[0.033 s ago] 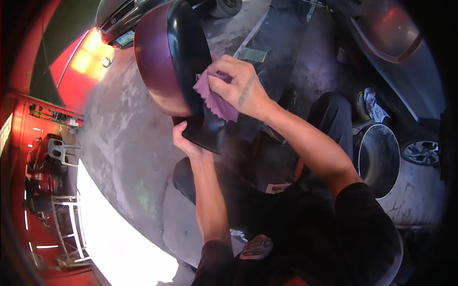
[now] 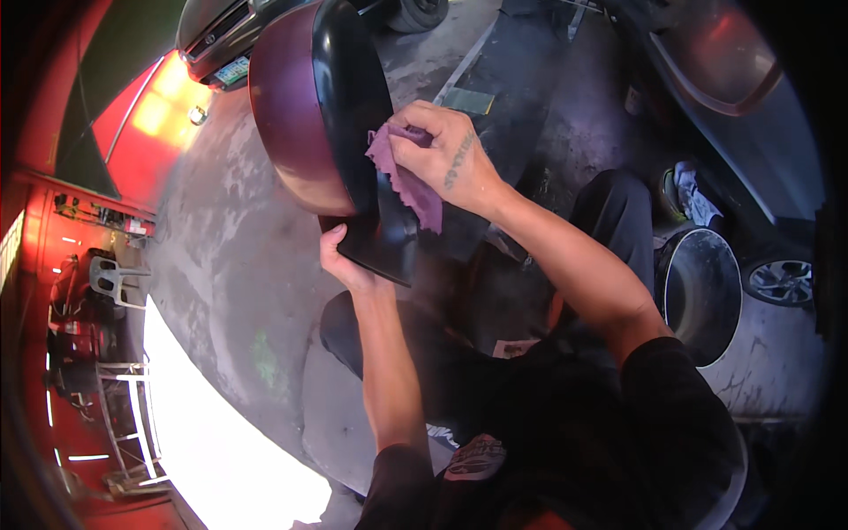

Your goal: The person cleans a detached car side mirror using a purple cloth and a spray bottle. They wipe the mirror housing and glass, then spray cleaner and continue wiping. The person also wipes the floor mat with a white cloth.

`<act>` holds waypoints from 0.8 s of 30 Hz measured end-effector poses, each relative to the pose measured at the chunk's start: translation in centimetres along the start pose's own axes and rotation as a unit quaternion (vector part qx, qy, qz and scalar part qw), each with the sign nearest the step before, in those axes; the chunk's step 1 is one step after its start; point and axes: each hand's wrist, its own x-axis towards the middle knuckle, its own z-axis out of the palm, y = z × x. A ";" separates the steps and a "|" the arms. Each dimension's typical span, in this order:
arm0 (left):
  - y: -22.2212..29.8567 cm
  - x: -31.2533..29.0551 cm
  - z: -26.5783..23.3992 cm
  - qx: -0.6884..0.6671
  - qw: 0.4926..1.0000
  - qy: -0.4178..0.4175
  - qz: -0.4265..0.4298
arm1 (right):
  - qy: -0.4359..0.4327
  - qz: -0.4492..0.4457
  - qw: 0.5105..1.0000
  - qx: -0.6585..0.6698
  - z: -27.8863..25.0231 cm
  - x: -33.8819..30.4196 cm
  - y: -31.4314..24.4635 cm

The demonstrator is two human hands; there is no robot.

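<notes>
I hold up a car side mirror [image 2: 296, 115] with a glossy maroon shell and a black frame and foot. My left hand [image 2: 346, 263] grips the black foot from below. My right hand [image 2: 446, 159] presses a purple cloth [image 2: 408, 187] with a zigzag edge against the black frame, near where the foot joins it. The mirror's glass side is turned away from the camera. My knees in dark trousers are below the mirror.
A round metal drum [image 2: 702, 296] stands at my right, with a car wheel [image 2: 782, 281] and a dark car body [image 2: 724, 62] behind it. Another vehicle's front [image 2: 216, 31] is at the top. A plastic chair [image 2: 110, 278] stands at the left by red walls. Bare concrete floor [image 2: 212, 247] lies in front.
</notes>
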 end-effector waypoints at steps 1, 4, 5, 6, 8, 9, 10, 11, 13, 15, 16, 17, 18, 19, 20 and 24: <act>0.1 -0.1 0.2 -0.008 1.000 -0.022 -0.003 | -0.004 0.026 0.998 0.051 -0.2 0.0 0.3; 0.0 -0.6 1.0 -0.047 0.999 -0.024 -0.015 | -0.018 0.191 0.972 0.135 -1.2 0.6 0.8; 0.1 -0.3 1.3 -0.062 0.998 -0.024 -0.014 | -0.040 0.260 0.958 0.116 -1.5 0.7 0.8; 0.1 -0.2 1.6 -0.067 0.997 -0.035 -0.020 | -0.026 0.218 0.971 0.099 -1.4 0.9 0.8; 0.1 -0.3 1.6 -0.073 0.996 -0.044 -0.034 | -0.004 0.203 0.978 0.044 -0.7 0.6 0.7; 0.0 -0.1 1.6 -0.065 0.997 -0.025 -0.031 | 0.006 0.203 0.979 0.018 -0.4 0.0 0.6; -0.1 0.0 1.5 -0.059 0.998 -0.011 -0.020 | 0.036 0.111 0.993 -0.031 0.3 -0.7 0.7; -0.2 0.0 1.2 -0.053 0.999 0.004 -0.010 | 0.079 0.024 0.993 -0.084 1.1 -1.5 0.8; -0.4 0.1 0.5 -0.069 0.997 0.024 -0.007 | 0.090 -0.085 0.982 -0.142 2.2 -3.7 1.3; -0.4 0.1 -0.2 -0.076 0.997 0.021 -0.006 | 0.065 -0.090 0.981 -0.157 2.3 -5.8 2.0; -0.4 0.1 -0.5 -0.071 0.997 0.003 -0.008 | 0.059 -0.089 0.980 -0.168 1.9 -6.4 2.2; -0.3 0.2 -0.7 -0.073 0.997 -0.030 -0.013 | 0.038 -0.098 0.975 -0.195 1.3 -7.0 2.2; -0.3 0.2 -0.8 -0.092 0.994 -0.042 -0.028 | 0.015 -0.096 0.977 -0.190 0.5 -7.1 2.1; -0.4 0.2 -0.8 -0.117 0.990 -0.069 -0.047 | 0.007 -0.092 0.979 -0.181 -0.3 -7.1 1.9; -0.3 0.3 -0.7 -0.129 0.987 -0.071 -0.062 | -0.005 -0.094 0.981 -0.169 -0.9 -6.6 1.4; -0.7 0.3 0.2 -0.095 0.992 0.065 -0.042 | 0.121 -0.055 0.985 -0.112 -2.0 -3.7 -0.9</act>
